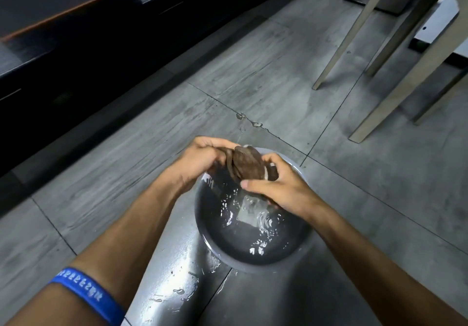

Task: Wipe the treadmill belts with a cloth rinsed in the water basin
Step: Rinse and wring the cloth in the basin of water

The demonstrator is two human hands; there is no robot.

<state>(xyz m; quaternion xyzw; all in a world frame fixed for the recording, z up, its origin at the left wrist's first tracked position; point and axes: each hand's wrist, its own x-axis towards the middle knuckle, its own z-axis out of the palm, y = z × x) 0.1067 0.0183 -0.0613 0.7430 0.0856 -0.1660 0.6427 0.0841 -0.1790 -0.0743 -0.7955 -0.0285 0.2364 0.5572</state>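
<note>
Wristband, blue, circles the left forearm at seven o'clock. Past it, the round basin of rippling water sits on the wet grey floor. Above its twelve o'clock rim, left hand and right hand each hold a tight grip on the twisted brown cloth. Dark treadmill lies at ten o'clock, chair legs at two.

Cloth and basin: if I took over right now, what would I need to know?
Left hand and right hand both grip the brown cloth, twisted between them over the water basin.
The basin sits on the wet floor; the treadmill lies to the left.
Done: cloth wetted.
Left: finish wringing, then wipe the belts.
</note>
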